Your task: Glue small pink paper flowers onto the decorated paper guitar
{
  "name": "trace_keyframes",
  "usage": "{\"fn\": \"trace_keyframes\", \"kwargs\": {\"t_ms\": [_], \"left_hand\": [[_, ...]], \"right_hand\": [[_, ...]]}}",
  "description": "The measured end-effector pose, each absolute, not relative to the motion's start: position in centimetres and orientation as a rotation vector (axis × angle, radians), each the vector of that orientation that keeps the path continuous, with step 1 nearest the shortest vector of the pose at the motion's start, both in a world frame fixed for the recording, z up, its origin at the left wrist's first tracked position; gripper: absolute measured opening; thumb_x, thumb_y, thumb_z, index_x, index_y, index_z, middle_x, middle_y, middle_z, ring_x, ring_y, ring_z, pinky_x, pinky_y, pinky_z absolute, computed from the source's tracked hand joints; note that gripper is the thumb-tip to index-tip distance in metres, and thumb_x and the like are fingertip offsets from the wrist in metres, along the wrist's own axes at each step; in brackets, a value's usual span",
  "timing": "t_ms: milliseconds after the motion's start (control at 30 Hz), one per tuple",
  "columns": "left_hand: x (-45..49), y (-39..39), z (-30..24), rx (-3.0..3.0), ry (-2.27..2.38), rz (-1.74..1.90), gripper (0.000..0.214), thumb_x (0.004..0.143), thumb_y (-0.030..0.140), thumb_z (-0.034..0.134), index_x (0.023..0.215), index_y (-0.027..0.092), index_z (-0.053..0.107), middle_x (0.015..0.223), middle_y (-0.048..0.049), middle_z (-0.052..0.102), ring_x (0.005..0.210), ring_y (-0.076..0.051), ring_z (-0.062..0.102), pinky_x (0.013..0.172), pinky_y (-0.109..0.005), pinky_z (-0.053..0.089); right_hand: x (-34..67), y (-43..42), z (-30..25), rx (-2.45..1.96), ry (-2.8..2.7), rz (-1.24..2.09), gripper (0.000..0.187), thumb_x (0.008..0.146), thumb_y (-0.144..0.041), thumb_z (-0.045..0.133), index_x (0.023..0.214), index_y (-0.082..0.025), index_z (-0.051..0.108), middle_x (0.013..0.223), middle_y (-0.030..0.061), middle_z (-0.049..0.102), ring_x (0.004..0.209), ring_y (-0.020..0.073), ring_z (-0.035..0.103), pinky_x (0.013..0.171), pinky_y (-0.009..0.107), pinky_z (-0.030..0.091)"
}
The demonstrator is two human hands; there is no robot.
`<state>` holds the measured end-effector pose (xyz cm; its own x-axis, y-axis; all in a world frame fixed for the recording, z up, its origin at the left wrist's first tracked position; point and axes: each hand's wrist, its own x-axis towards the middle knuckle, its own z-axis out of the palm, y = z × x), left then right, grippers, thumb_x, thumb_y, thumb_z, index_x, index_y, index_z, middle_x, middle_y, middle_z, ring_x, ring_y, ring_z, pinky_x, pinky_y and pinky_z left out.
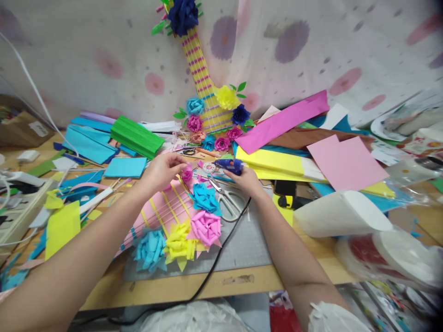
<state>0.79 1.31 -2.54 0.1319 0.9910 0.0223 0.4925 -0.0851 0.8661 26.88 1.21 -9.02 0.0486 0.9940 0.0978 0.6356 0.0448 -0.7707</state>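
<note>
My left hand pinches a small magenta paper flower at the upper edge of a pink paper guitar. In my right hand is a blue glue gun, its nozzle pointing left toward the flower. Its black cord runs down over the table edge. Large crepe-paper flowers sit along the guitar's near end: a blue one, a yellow one, a pink one and another blue one. White-handled scissors lie beside them on a grey cutting mat.
A finished-looking yellow paper guitar leans against the curtain. Paper sheets surround the work, including a green crepe roll and a magenta strip. White paper rolls stand right; a power strip lies left.
</note>
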Motion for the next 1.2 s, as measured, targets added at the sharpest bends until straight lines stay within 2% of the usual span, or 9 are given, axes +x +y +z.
{"fn": "trace_keyframes", "kwargs": {"t_ms": [233,467,633,700,800,900,967,1033,1200], "left_hand": [[0.7,1.8,-1.0,1.699,1.308,0.722,0.025,0.063,0.038,0.069,0.075,0.017,0.064,0.067,-0.0021,0.067,0.06,-0.015,0.062,0.057,-0.029,0.052],[0.5,3.2,-0.4,2.004,1.306,0.59,0.02,0.066,0.031,0.066,0.082,0.02,0.067,0.076,-0.0026,0.069,0.072,-0.017,0.064,0.068,-0.028,0.05],[0.7,3.9,0.0,2.115,1.279,0.552,0.017,0.068,0.027,0.061,0.084,0.021,0.063,0.076,-0.0012,0.067,0.071,-0.016,0.062,0.065,-0.026,0.046],[0.5,3.9,-0.2,2.148,1.27,0.539,0.023,0.069,0.027,0.061,0.091,0.021,0.06,0.077,-0.0006,0.067,0.069,-0.016,0.062,0.063,-0.025,0.045],[0.4,3.9,-0.5,2.234,1.261,0.515,0.037,0.071,0.026,0.06,0.107,0.022,0.053,0.081,-0.0001,0.069,0.07,-0.016,0.062,0.063,-0.024,0.042],[0.8,3.7,-0.7,2.331,1.28,0.449,0.049,0.072,0.022,0.058,0.12,0.023,0.048,0.084,-0.0002,0.07,0.073,-0.017,0.063,0.065,-0.024,0.041],[1.3,3.6,-0.5,2.382,1.328,0.386,0.058,0.072,0.02,0.059,0.129,0.024,0.045,0.088,-0.001,0.071,0.075,-0.019,0.064,0.068,-0.024,0.041],[2.0,3.6,-0.3,2.447,1.366,0.328,0.066,0.074,0.022,0.06,0.137,0.025,0.04,0.092,-0.0033,0.072,0.079,-0.021,0.065,0.072,-0.025,0.041],[2.9,3.5,0.3,2.753,1.389,0.02,0.077,0.083,0.021,0.05,0.15,0.022,0.011,0.095,-0.0085,0.072,0.081,-0.022,0.067,0.074,-0.028,0.043]], "right_hand": [[26.7,1.1,-10.5,-1.957,-1.676,0.513,0.05,0.076,-0.063,0.056,0.083,-0.015,0.072,0.083,0.0158,0.072,0.08,0.0295,0.068,0.065,0.035,0.048],[27.2,0.4,-11.3,-1.964,-1.586,0.427,0.045,0.074,-0.06,0.058,0.076,-0.017,0.071,0.071,0.0126,0.07,0.069,0.026,0.066,0.057,0.03,0.046],[27.4,0.3,-11.5,-1.91,-1.597,0.443,0.036,0.074,-0.053,0.061,0.078,-0.018,0.07,0.073,0.0102,0.071,0.072,0.0243,0.067,0.059,0.029,0.046],[27.6,0.2,-11.2,-1.909,-1.587,0.474,0.038,0.073,-0.052,0.062,0.09,-0.019,0.068,0.082,0.009,0.071,0.078,0.0243,0.066,0.064,0.03,0.047],[28.0,-0.2,-9.9,-1.88,-1.549,0.428,0.054,0.069,-0.053,0.066,0.11,-0.018,0.06,0.098,0.0109,0.07,0.091,0.0267,0.063,0.076,0.037,0.048],[27.6,-0.6,-7.8,-1.731,-1.486,0.289,0.056,0.068,-0.048,0.068,0.113,-0.016,0.055,0.104,0.0125,0.067,0.099,0.0276,0.06,0.087,0.041,0.045],[26.4,-0.7,-6.2,-1.576,-1.498,0.344,0.047,0.071,-0.042,0.066,0.109,-0.017,0.053,0.1,0.0109,0.068,0.093,0.0238,0.061,0.084,0.038,0.046],[24.6,-0.3,-4.8,-1.407,-1.599,0.566,0.038,0.073,-0.036,0.063,0.106,-0.019,0.052,0.092,0.007,0.069,0.082,0.019,0.063,0.076,0.032,0.048],[20.1,1.8,-3.3,-1.29,-1.776,0.873,0.033,0.069,-0.022,0.063,0.098,-0.02,0.049,0.084,0.0002,0.068,0.074,0.0139,0.064,0.07,0.027,0.048]]}}
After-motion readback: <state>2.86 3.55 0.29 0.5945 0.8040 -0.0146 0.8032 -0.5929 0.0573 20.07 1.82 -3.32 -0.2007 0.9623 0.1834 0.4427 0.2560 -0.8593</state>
